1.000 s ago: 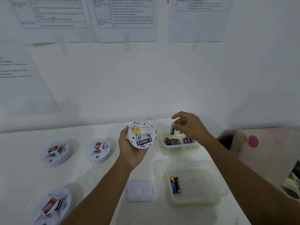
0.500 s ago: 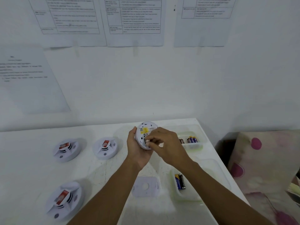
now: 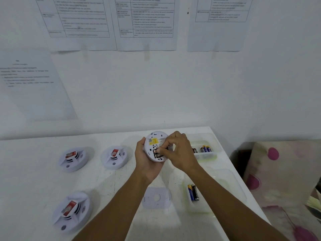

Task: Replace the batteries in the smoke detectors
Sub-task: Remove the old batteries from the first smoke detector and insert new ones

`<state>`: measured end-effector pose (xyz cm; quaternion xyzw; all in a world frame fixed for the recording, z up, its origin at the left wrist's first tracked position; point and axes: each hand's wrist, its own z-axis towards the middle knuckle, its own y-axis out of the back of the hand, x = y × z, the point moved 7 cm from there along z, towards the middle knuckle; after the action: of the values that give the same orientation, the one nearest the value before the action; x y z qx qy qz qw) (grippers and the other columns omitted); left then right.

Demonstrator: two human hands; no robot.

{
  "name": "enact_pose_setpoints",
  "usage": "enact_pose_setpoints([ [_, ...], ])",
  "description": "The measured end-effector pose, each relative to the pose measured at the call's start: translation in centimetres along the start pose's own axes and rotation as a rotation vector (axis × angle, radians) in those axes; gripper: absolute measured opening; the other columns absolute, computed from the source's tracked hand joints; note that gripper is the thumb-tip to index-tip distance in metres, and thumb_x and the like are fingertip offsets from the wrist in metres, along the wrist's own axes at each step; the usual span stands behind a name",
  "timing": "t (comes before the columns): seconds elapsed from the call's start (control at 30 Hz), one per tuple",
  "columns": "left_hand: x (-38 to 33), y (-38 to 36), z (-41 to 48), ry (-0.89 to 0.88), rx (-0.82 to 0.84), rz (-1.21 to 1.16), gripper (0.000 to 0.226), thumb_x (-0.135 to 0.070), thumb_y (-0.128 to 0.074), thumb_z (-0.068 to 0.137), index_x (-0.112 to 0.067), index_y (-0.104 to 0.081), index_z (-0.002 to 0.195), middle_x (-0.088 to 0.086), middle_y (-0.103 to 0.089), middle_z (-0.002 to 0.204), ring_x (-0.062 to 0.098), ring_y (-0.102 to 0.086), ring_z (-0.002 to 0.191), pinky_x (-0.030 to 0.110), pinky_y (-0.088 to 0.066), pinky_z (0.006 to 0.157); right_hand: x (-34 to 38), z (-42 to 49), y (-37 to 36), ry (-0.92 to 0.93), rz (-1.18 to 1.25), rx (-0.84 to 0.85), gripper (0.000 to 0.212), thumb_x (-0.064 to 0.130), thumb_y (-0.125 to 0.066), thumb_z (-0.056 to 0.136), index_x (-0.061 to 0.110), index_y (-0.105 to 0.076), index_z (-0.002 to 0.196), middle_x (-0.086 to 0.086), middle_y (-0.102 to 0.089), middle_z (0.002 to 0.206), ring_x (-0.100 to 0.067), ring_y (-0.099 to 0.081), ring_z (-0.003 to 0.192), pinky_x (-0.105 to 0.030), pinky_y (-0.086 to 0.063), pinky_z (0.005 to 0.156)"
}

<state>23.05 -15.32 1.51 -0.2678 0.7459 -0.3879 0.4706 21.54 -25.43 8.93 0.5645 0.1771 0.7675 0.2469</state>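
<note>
White round smoke detector [image 3: 155,145], back open, 1 black battery [image 3: 159,155] seated.

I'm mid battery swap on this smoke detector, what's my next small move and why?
Probably press the black battery fully down into its slot. Your right hand pinches it over the round white smoke detector cradled in your left hand, with another battery seated beside it. The flat white cover plate waits on the table.

three smoke detectors [image 3: 73,159] sat on the table [image 3: 26,180] at the left, two far, one near. the left hand [image 3: 145,160] held a fourth at centre, the right hand [image 3: 178,153] on it. right of them lay two battery trays [image 3: 206,153], one far, one near.
</note>
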Motion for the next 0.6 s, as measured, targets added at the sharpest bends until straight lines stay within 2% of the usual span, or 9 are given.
enact_pose_setpoints([
  [0.13,-0.3,0.5,-0.7,0.008,0.004,-0.013,0.054,-0.046,-0.050,0.086,-0.009,-0.065,0.122,0.019,-0.063,0.119,0.032,-0.061,0.103,0.041,-0.032,0.112,-0.7,0.2,0.1,-0.081,-0.100,0.005,0.043,0.045,-0.086,0.059,0.029,-0.055,0.083,0.006,-0.049,0.095,-0.014,-0.042,0.099,-0.033,-0.041,0.081],
  [0.2,-0.4,0.9,-1.2,0.014,-0.004,-0.017,0.055,-0.046,-0.049,0.088,-0.009,-0.062,0.126,0.020,-0.063,0.121,0.034,-0.060,0.107,0.045,-0.027,0.116,-0.6,-0.1,-0.3,-0.084,-0.097,0.036,0.047,0.045,-0.086,0.060,0.026,-0.053,0.087,0.006,-0.049,0.095,-0.012,-0.041,0.097,-0.029,-0.038,0.076],
  [0.33,-1.3,2.6,-2.7,-0.013,-0.019,-0.041,0.056,-0.046,-0.039,0.096,-0.006,-0.058,0.130,0.025,-0.059,0.130,0.041,-0.055,0.118,0.050,-0.031,0.115,-0.4,-1.4,-0.4,-0.010,-0.026,0.053,0.035,0.029,-0.083,0.071,0.022,-0.051,0.084,0.008,-0.051,0.087,0.001,-0.042,0.079,-0.017,-0.031,0.064],
  [0.43,-2.1,4.0,-4.2,-0.060,-0.025,-0.075,0.053,-0.046,-0.040,0.096,-0.007,-0.058,0.127,0.024,-0.059,0.129,0.040,-0.052,0.122,0.052,-0.033,0.113,0.0,-3.1,-1.1,0.036,0.024,0.111,0.022,0.020,-0.076,0.079,0.019,-0.054,0.079,0.013,-0.055,0.076,0.004,-0.047,0.064,-0.010,-0.036,0.059],
  [0.5,-2.7,4.9,-5.5,-0.085,-0.022,-0.089,0.051,-0.047,-0.043,0.096,-0.009,-0.062,0.124,0.023,-0.060,0.129,0.041,-0.051,0.124,0.054,-0.034,0.112,0.2,-4.5,-2.5,0.037,-0.013,0.226,0.015,0.017,-0.071,0.083,0.020,-0.057,0.079,0.012,-0.060,0.075,-0.001,-0.051,0.061,-0.011,-0.040,0.058],
  [0.6,-3.6,6.6,-6.8,-0.107,-0.008,-0.077,0.041,-0.044,-0.046,0.096,-0.014,-0.069,0.110,0.018,-0.063,0.123,0.040,-0.049,0.126,0.053,-0.036,0.110,0.2,-6.8,-4.7,0.064,-0.157,0.385,0.010,0.015,-0.071,0.084,0.020,-0.063,0.089,0.005,-0.065,0.083,-0.009,-0.060,0.073,-0.022,-0.050,0.069],
])
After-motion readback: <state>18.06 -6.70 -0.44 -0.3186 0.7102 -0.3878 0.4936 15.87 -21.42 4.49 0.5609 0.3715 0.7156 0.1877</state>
